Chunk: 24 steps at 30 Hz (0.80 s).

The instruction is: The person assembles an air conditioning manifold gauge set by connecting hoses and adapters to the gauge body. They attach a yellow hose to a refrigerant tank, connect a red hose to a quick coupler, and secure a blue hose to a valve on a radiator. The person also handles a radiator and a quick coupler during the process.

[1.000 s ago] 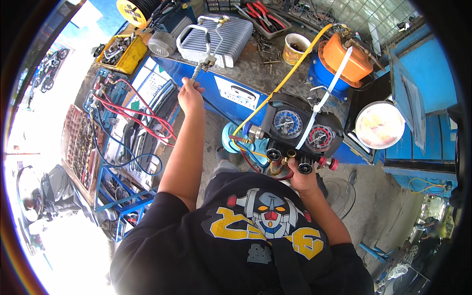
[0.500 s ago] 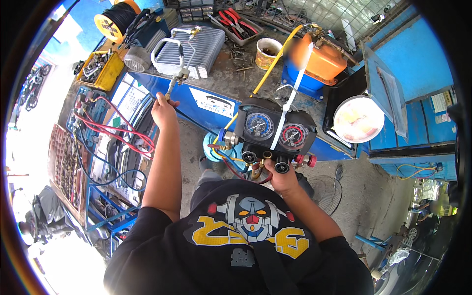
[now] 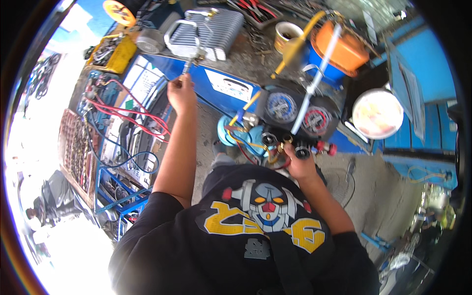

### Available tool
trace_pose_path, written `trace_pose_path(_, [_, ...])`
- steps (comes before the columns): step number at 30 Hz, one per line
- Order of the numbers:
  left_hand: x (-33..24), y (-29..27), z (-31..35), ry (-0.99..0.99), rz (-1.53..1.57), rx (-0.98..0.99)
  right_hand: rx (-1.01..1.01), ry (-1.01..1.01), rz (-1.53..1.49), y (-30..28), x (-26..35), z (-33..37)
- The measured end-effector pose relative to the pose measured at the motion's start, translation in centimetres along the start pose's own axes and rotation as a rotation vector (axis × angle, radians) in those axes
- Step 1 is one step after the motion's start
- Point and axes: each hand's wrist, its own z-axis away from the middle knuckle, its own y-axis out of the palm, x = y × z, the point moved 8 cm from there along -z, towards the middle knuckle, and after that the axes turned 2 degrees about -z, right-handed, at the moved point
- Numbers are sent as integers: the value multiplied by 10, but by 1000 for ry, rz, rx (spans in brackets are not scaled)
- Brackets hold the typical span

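Note:
My left hand (image 3: 182, 96) is closed, its fingertips pinched on a metal pipe fitting (image 3: 187, 66) at the near end of a silver tube. That tube belongs to a ribbed aluminium evaporator coil (image 3: 216, 32) lying on the workbench. Upright at the bench's front edge stands a black manifold gauge set (image 3: 297, 118) with a blue dial and a red dial, blurred now. My right hand (image 3: 301, 166) grips it from below, thumb beside a brass port (image 3: 287, 139) between two black knobs. Its other fingers are hidden beneath the manifold. A white strap (image 3: 317, 78) crosses the gauges.
Around the bench are a yellow bin of fittings (image 3: 112, 55), a tub (image 3: 287, 34), an orange-and-blue container (image 3: 339, 46) and a round white lid (image 3: 377, 114). Red hoses (image 3: 130, 115) lie to the left. Below stand a light-blue cylinder (image 3: 225, 130) and a fan (image 3: 339, 187).
The whole view has shifted, so the scene sits farther right and higher, with more blur. My left fingers look more curled at the fitting. My right hand keeps its hold on the gauge set.

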Motion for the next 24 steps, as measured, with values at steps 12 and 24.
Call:
trace_pose_path(12, [1, 1, 4, 7, 0, -11, -17, 72, -285, 15, 27, 0])
trace_pose_path(24, [-21, 33, 99, -234, 577, 551, 87, 77, -260, -6, 21, -5])
